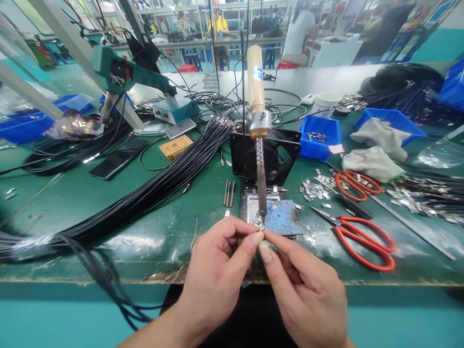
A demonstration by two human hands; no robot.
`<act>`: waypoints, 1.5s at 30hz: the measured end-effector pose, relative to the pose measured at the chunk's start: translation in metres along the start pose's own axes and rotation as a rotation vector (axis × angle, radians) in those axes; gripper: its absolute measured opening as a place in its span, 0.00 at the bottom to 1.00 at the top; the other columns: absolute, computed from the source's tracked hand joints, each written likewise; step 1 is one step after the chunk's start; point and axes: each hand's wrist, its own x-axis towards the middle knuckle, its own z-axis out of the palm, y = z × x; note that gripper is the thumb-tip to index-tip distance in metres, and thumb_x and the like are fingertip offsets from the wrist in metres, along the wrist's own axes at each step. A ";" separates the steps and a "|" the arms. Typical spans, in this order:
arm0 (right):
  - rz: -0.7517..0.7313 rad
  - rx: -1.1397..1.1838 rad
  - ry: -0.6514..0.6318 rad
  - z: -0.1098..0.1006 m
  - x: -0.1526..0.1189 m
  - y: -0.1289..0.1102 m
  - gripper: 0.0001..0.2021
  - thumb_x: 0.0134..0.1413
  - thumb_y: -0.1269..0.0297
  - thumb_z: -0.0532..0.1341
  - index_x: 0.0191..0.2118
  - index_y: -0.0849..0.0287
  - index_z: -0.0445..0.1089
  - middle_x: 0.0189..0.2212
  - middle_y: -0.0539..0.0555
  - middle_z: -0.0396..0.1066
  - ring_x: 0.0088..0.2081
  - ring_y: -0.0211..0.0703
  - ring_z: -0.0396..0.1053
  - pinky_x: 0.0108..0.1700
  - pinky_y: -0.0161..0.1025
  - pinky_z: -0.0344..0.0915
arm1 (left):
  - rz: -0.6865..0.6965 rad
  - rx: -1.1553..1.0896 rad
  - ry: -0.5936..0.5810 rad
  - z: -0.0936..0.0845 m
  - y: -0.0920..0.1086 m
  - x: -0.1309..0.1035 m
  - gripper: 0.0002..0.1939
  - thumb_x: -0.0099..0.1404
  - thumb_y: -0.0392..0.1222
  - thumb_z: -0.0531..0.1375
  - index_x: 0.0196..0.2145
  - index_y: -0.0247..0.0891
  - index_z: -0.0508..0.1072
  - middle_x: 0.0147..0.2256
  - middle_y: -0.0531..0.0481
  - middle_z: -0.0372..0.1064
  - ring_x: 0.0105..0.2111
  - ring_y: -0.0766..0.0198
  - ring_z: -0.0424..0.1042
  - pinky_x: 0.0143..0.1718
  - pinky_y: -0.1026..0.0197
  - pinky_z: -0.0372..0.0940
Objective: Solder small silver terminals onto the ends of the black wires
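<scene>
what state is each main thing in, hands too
left hand, fingertips pinched
right hand, fingertips pinched
soldering iron, clamped upright, tip down
black fan, standing on edge
blue sponge, flat, darkly stained
phone, screen dark
black cables, bundled
near scissors, lying flat
middle blue bin, holding parts

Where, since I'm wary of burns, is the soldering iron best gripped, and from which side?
The soldering iron stands nearly upright with its wooden handle uppermost, so I'd grip that, above the metal clamp, from the right: the metal shaft below may be hot, and a thin dark rod or cable runs close on the left.
</scene>
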 end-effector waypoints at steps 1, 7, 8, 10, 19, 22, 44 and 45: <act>-0.005 -0.004 0.002 0.001 0.001 0.000 0.12 0.62 0.71 0.62 0.49 0.62 0.79 0.36 0.54 0.84 0.27 0.37 0.78 0.30 0.32 0.76 | -0.001 0.000 -0.001 0.000 0.000 0.000 0.04 0.70 0.41 0.64 0.36 0.41 0.79 0.31 0.55 0.75 0.28 0.68 0.69 0.30 0.66 0.65; 0.009 -0.030 0.013 -0.003 -0.006 -0.006 0.10 0.63 0.69 0.62 0.46 0.58 0.80 0.26 0.49 0.78 0.18 0.33 0.67 0.20 0.32 0.66 | -0.037 0.015 -0.001 -0.005 0.000 -0.005 0.07 0.70 0.45 0.64 0.35 0.41 0.78 0.29 0.56 0.71 0.26 0.68 0.65 0.28 0.66 0.62; 0.033 -0.051 0.025 -0.009 -0.007 -0.008 0.09 0.63 0.67 0.63 0.45 0.57 0.80 0.22 0.46 0.75 0.16 0.33 0.63 0.18 0.32 0.63 | -0.047 0.028 0.005 -0.007 -0.001 -0.006 0.07 0.70 0.46 0.64 0.35 0.41 0.77 0.28 0.56 0.70 0.26 0.68 0.65 0.28 0.66 0.62; 0.103 -0.140 0.078 -0.028 -0.005 -0.011 0.07 0.63 0.63 0.64 0.42 0.54 0.80 0.17 0.44 0.67 0.16 0.34 0.60 0.17 0.33 0.60 | -0.051 0.063 0.014 -0.013 -0.002 -0.009 0.09 0.71 0.48 0.63 0.36 0.41 0.77 0.25 0.57 0.67 0.25 0.67 0.64 0.27 0.65 0.60; 0.312 -0.526 -0.201 -0.066 0.069 0.025 0.15 0.58 0.50 0.64 0.32 0.55 0.81 0.13 0.45 0.62 0.17 0.40 0.60 0.22 0.37 0.54 | 0.073 0.041 0.022 -0.030 -0.020 -0.010 0.10 0.73 0.48 0.61 0.38 0.41 0.75 0.25 0.58 0.65 0.26 0.67 0.64 0.30 0.64 0.59; 0.293 -0.547 -0.270 -0.049 0.076 0.027 0.15 0.57 0.51 0.63 0.28 0.55 0.80 0.14 0.47 0.66 0.18 0.41 0.62 0.23 0.38 0.55 | 0.099 0.019 0.019 -0.031 -0.021 -0.011 0.10 0.73 0.48 0.61 0.38 0.40 0.74 0.24 0.58 0.65 0.26 0.68 0.64 0.30 0.64 0.59; 0.283 -0.541 -0.182 -0.102 0.069 -0.020 0.18 0.48 0.46 0.64 0.20 0.55 0.71 0.11 0.45 0.56 0.15 0.37 0.53 0.19 0.37 0.47 | 0.116 -0.142 -0.020 -0.037 -0.019 -0.029 0.09 0.69 0.47 0.65 0.35 0.39 0.77 0.29 0.53 0.73 0.24 0.67 0.67 0.30 0.61 0.63; 0.338 -0.381 -0.254 -0.099 0.061 -0.020 0.20 0.49 0.43 0.65 0.21 0.55 0.72 0.13 0.46 0.58 0.16 0.37 0.54 0.19 0.37 0.47 | 0.095 -0.168 -0.042 -0.037 -0.018 -0.032 0.09 0.68 0.47 0.65 0.35 0.40 0.77 0.31 0.51 0.76 0.25 0.65 0.70 0.33 0.59 0.65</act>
